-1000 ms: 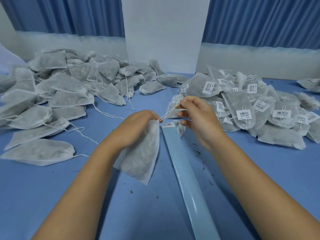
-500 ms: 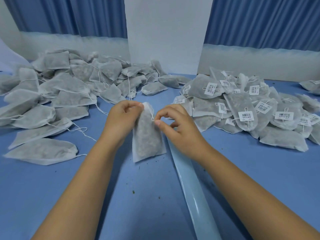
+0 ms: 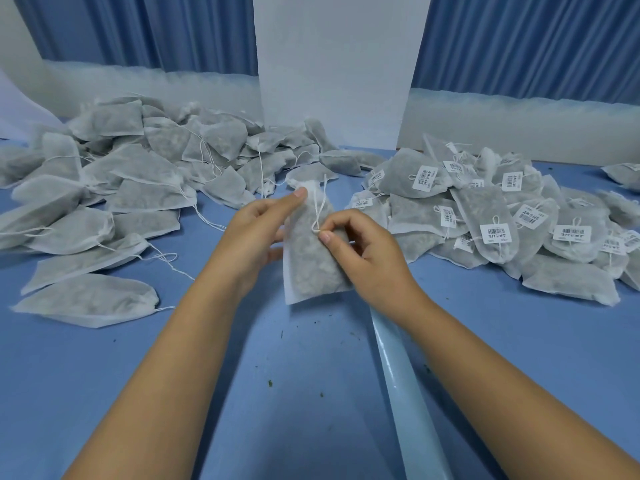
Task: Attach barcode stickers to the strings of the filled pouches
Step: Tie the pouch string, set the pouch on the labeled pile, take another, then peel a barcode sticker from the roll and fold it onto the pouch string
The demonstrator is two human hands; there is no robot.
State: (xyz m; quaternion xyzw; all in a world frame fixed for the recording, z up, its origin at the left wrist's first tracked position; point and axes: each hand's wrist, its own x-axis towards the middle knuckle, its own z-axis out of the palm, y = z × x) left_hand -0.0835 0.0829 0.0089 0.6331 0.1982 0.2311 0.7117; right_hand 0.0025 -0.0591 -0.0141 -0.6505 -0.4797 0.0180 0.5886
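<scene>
A filled white mesh pouch [image 3: 308,268] stands upright above the blue table's middle. My left hand [image 3: 256,230] holds it from the left, fingers along its upper edge and thumb behind it. Against the pouch's front, my right hand [image 3: 363,251] pinches the white string [image 3: 320,211] between thumb and forefinger. The string runs up to the pouch's gathered neck. No sticker shows on this string. A pale blue sticker backing strip [image 3: 405,393] runs from under my right hand toward the near edge.
A heap of unlabelled pouches [image 3: 114,188] with loose strings fills the left of the blue table [image 3: 284,393]. Pouches with barcode stickers [image 3: 498,220] are piled at the right. A white panel [image 3: 332,71] and blue curtains stand behind. Green crumbs dot the table.
The pouch has swung from hanging tilted under my left hand to upright between both hands. My right hand dropped from a taut string by the labelled pile to the pouch's front.
</scene>
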